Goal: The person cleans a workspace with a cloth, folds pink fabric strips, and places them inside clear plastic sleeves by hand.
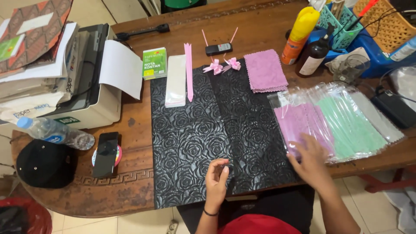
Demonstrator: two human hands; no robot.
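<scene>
My right hand (311,159) lies flat with fingers spread on a fan of clear plastic sleeves (342,119) holding pink, green and grey cloths, touching the pink ones at the left end. My left hand (216,180) hovers with loosely curled fingers over the near edge of a black rose-embossed sheet (208,130) and holds nothing. At the sheet's far edge lie two small pink ribbon bows (223,66), a pink ribbon strip (189,71), a stack of clear sleeves (175,80) and a folded pink cloth (265,70).
A printer (93,78) with paper and stacked books stands at the left. A water bottle (56,133), a black phone (105,154) and a black cap (43,164) lie front left. Spray can (300,34), dark bottle (314,54) and baskets (342,21) stand back right.
</scene>
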